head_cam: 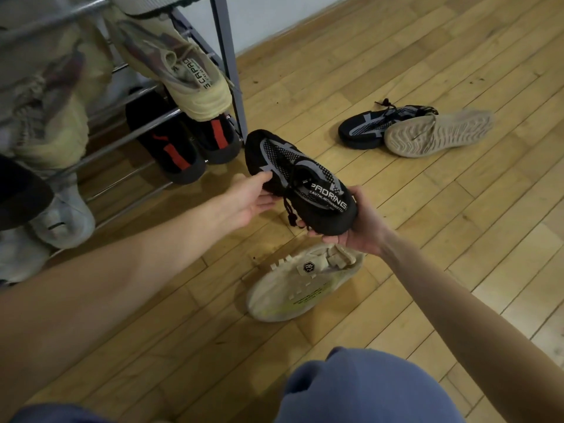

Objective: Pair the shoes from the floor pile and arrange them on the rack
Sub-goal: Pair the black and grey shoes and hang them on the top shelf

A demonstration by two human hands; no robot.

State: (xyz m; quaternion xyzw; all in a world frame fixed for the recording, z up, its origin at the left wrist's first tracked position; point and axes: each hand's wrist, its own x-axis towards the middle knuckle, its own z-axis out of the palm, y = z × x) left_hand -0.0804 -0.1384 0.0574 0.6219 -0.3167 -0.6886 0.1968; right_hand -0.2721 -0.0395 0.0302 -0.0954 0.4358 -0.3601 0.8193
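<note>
A black and grey knit sneaker (293,175) hangs in the air just right of the metal shoe rack (227,65). My right hand (357,227) grips its heel from below. My left hand (253,199) touches its side near the toe with fingers spread. Its matching black and grey sneaker (366,126) lies on the wooden floor at the far right, against an upturned beige shoe (439,132) showing its sole. A cream sneaker (305,282) lies on its side on the floor under my right hand.
The rack holds tan sneakers (183,68) on an upper shelf, black shoes with red stripes (183,145) on a lower shelf, and grey shoes (61,221) at lower left. My blue-clad knee (366,389) fills the bottom. A white wall runs behind.
</note>
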